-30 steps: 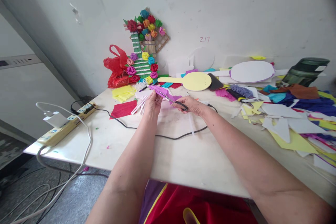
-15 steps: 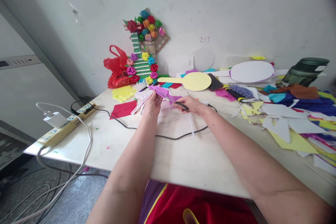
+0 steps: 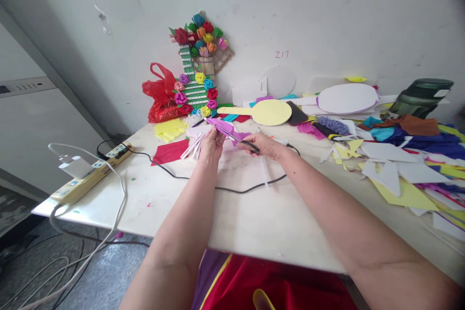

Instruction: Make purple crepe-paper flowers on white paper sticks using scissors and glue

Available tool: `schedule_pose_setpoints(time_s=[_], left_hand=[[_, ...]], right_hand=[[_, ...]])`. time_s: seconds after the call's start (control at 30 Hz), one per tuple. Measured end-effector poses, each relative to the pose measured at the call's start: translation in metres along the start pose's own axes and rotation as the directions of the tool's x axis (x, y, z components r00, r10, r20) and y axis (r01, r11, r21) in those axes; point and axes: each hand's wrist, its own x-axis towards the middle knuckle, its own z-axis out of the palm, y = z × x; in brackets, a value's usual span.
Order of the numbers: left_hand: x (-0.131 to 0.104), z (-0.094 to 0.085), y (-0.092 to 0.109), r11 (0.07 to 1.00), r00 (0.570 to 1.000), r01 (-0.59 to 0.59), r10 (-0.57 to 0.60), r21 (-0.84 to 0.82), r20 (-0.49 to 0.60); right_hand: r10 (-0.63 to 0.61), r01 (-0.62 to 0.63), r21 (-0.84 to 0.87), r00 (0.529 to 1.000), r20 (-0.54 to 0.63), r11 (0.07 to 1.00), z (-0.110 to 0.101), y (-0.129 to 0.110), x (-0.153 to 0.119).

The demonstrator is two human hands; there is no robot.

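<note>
Purple paper (image 3: 225, 126) is pinched in my left hand (image 3: 213, 143), above the middle of the table. My right hand (image 3: 262, 145) is closed around black-handled scissors (image 3: 250, 145), whose blades reach left along the purple paper. Beside my left hand lie several thin white rolled sticks (image 3: 192, 146) and a red paper piece (image 3: 169, 151). A yellow paddle-shaped piece (image 3: 271, 112) rests behind my hands.
Paper scraps (image 3: 395, 174) cover the right side near a dark green bottle (image 3: 421, 98). At the back stand paper flowers (image 3: 203, 38) and a red plastic bag (image 3: 160, 99). A power strip (image 3: 90, 177) lies left; a black cable (image 3: 240, 191) crosses the table.
The whole view has shifted very slightly. Both hands, the paper and the scissors look almost the same as before.
</note>
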Motion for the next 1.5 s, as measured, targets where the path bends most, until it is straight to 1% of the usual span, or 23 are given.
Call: schedule_pose_setpoints(time_s=[0.33, 0.6, 0.8, 0.97, 1.13, 1.2, 1.37, 1.5], left_hand=[[-0.0004, 0.0003, 0.0003, 1.0, 1.0, 0.005, -0.005, 0.01, -0.014], [-0.0009, -0.0001, 0.0005, 1.0, 1.0, 0.005, -0.005, 0.008, 0.013], [-0.0029, 0.0006, 0.0011, 1.0, 1.0, 0.01, -0.01, 0.003, 0.01], [-0.0027, 0.002, 0.0055, 1.0, 0.998, 0.022, -0.022, 0.012, -0.051], [0.0018, -0.0004, 0.0091, 0.997, 0.992, 0.023, -0.015, 0.068, -0.123], [0.0026, -0.0013, 0.0091, 0.996, 0.992, 0.028, -0.017, 0.081, -0.127], [-0.0003, -0.0001, 0.0078, 0.995, 0.995, 0.039, -0.03, 0.095, -0.099], [-0.0034, 0.002, 0.0066, 0.995, 0.993, 0.051, -0.041, 0.088, -0.107]], right_hand=[[0.004, -0.004, 0.01, 1.0, -0.009, 1.0, -0.0011, -0.0003, 0.0001], [0.002, -0.002, 0.031, 1.0, -0.013, 1.0, -0.0018, 0.0022, 0.0007], [-0.009, 0.01, 0.035, 1.0, -0.021, 0.999, -0.0021, 0.003, 0.0006], [0.002, -0.001, 0.015, 1.0, -0.012, 1.0, -0.0019, -0.0001, -0.0012], [0.013, -0.013, -0.002, 1.0, 0.016, 1.0, -0.0029, -0.0026, -0.0033], [0.021, -0.021, 0.0, 1.0, 0.022, 1.0, -0.0036, -0.003, -0.0039], [0.02, -0.02, -0.009, 0.999, 0.035, 1.0, -0.0053, -0.0021, -0.0042], [0.011, -0.01, -0.009, 0.999, 0.05, 1.0, -0.0064, 0.0007, -0.003]])
